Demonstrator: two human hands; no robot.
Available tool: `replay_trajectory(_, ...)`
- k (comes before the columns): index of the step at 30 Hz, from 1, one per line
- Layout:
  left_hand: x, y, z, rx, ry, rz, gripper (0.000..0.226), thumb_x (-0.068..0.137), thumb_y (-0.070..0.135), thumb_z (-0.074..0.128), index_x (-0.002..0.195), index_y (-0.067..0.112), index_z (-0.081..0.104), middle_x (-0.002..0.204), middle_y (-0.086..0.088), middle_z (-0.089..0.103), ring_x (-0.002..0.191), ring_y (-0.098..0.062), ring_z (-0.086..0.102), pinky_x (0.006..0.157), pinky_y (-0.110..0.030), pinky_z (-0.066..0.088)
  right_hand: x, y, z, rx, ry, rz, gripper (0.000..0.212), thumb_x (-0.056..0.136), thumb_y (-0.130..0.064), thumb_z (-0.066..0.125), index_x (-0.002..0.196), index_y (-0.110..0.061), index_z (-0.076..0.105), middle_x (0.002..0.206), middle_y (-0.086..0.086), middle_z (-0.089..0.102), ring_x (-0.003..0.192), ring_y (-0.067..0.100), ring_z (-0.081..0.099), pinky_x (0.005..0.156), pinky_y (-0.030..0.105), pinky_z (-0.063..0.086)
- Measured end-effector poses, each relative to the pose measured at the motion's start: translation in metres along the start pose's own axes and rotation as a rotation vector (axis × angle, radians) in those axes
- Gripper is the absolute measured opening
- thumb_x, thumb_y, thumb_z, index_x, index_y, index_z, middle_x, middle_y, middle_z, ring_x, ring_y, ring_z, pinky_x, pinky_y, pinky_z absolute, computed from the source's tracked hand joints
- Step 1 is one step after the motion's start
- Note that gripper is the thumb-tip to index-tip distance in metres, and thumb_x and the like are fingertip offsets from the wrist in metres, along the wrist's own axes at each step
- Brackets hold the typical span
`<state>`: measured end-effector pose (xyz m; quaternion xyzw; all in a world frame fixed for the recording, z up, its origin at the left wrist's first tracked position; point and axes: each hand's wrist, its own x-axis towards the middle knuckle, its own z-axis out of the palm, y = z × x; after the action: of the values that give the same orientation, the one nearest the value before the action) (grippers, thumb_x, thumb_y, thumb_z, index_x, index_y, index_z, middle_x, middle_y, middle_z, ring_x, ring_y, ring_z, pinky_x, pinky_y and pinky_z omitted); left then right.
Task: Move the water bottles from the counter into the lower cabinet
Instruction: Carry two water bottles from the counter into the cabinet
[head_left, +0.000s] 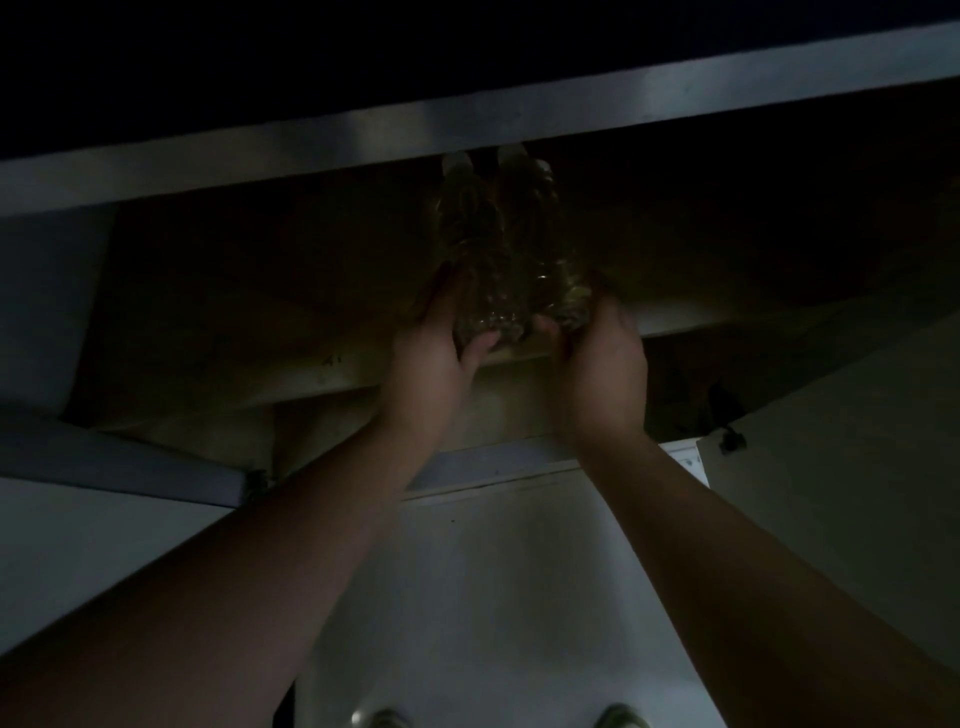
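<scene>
Fingers of the left hand (431, 353) and right hand (597, 358) curl round two clear ribbed plastic water bottles (498, 244) — side by side, touching — over the dim cabinet shelf's front edge (291, 374).

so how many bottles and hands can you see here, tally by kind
water bottles held inside the lower cabinet: 2 (left bottle, right bottle)
hands: 2 (left hand, right hand), each gripping a bottle's base
total: 4
</scene>
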<state>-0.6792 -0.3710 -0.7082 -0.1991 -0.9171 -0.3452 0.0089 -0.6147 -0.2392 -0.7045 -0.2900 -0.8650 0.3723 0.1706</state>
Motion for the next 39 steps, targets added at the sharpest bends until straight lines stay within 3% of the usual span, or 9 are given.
replay_trajectory(5, 0.009, 0.005, 0.003, 0.033, -0.015, 0.011, 0.068, 0.090, 0.029, 0.067, 0.150, 0.017, 0.035, 0.145, -0.014, 0.048, 0.127, -0.030, 0.050, 0.097, -0.029, 0.040, 0.011, 0.004, 0.001, -0.052, -0.044, -0.005, 0.059, 0.092, -0.034, 0.060, 0.143, -0.014, 0.037, 0.136, 0.010, 0.049, 0.123, 0.024, 0.050, 0.096, 0.034, 0.044)
replay_trajectory(8, 0.015, 0.010, 0.007, 0.047, -0.019, 0.001, 0.068, 0.091, 0.032, 0.065, 0.150, 0.018, 0.035, 0.149, -0.012, 0.043, 0.131, -0.029, 0.047, 0.100, -0.034, 0.042, 0.017, 0.009, -0.005, -0.130, -0.094, 0.000, 0.058, 0.094, -0.032, 0.058, 0.143, -0.012, 0.035, 0.137, 0.012, 0.048, 0.123, 0.025, 0.048, 0.096, 0.031, 0.040)
replay_trajectory(16, 0.018, 0.009, 0.003, 0.032, -0.036, -0.025, 0.071, 0.090, 0.034, 0.067, 0.150, 0.016, 0.033, 0.142, -0.013, 0.051, 0.120, -0.031, 0.056, 0.087, -0.027, 0.041, 0.012, 0.009, -0.017, -0.169, -0.136, -0.070, 0.067, 0.093, -0.024, 0.060, 0.150, -0.016, 0.025, 0.145, 0.012, 0.041, 0.131, 0.025, 0.042, 0.104, 0.035, 0.038)
replay_trajectory(22, 0.017, 0.010, -0.007, 0.049, -0.076, -0.022, 0.075, 0.086, 0.031, 0.071, 0.150, 0.016, 0.034, 0.151, -0.012, 0.039, 0.132, -0.029, 0.045, 0.092, -0.023, 0.033, -0.002, 0.005, -0.025, -0.136, -0.114, -0.082, 0.067, 0.093, -0.026, 0.060, 0.150, -0.019, 0.025, 0.145, 0.010, 0.041, 0.130, 0.024, 0.044, 0.100, 0.034, 0.040)
replay_trajectory(27, 0.020, 0.014, -0.016, 0.016, -0.149, -0.054, 0.079, 0.086, 0.036, 0.070, 0.151, 0.022, 0.030, 0.151, -0.008, 0.039, 0.131, -0.026, 0.046, 0.096, -0.027, 0.040, -0.009, -0.006, -0.038, -0.151, -0.150, -0.088, 0.066, 0.094, -0.026, 0.057, 0.151, -0.018, 0.025, 0.147, 0.010, 0.040, 0.132, 0.025, 0.042, 0.102, 0.034, 0.039)
replay_trajectory(30, 0.013, 0.022, -0.027, 0.069, -0.201, -0.038, 0.076, 0.089, 0.036, 0.065, 0.153, 0.022, 0.026, 0.147, -0.010, 0.044, 0.124, -0.028, 0.052, 0.085, -0.023, 0.039, -0.019, -0.013, -0.048, -0.194, -0.160, -0.088, 0.062, 0.095, -0.039, 0.053, 0.148, -0.016, 0.031, 0.146, 0.011, 0.042, 0.130, 0.026, 0.045, 0.102, 0.038, 0.043)
replay_trajectory(34, -0.008, 0.048, -0.058, 0.149, -0.261, -0.034, 0.061, 0.095, 0.038, 0.056, 0.150, 0.024, 0.032, 0.135, -0.012, 0.055, 0.108, -0.030, 0.061, 0.075, -0.026, 0.045, -0.050, -0.024, -0.077, -0.301, -0.226, -0.084, 0.061, 0.097, -0.048, 0.041, 0.146, -0.013, 0.036, 0.148, 0.013, 0.043, 0.136, 0.028, 0.039, 0.111, 0.040, 0.033)
replay_trajectory(37, -0.035, 0.070, -0.090, 0.194, -0.354, 0.026, 0.052, 0.096, 0.038, 0.051, 0.145, 0.021, 0.042, 0.141, -0.008, 0.050, 0.120, -0.027, 0.053, 0.094, -0.036, 0.047, -0.074, -0.034, -0.111, -0.396, -0.276, -0.103, 0.065, 0.096, -0.056, 0.032, 0.145, -0.014, 0.041, 0.147, 0.010, 0.044, 0.137, 0.027, 0.038, 0.112, 0.038, 0.028)
replay_trajectory(39, -0.056, 0.086, -0.114, 0.234, -0.453, 0.062, 0.059, 0.092, 0.049, 0.038, 0.143, 0.019, 0.044, 0.145, -0.004, 0.045, 0.127, -0.026, 0.047, 0.102, -0.039, 0.042, -0.091, -0.044, -0.137, -0.451, -0.301, -0.077, 0.063, 0.096, -0.055, 0.033, 0.144, -0.016, 0.041, 0.149, 0.007, 0.043, 0.138, 0.027, 0.036, 0.113, 0.037, 0.025)
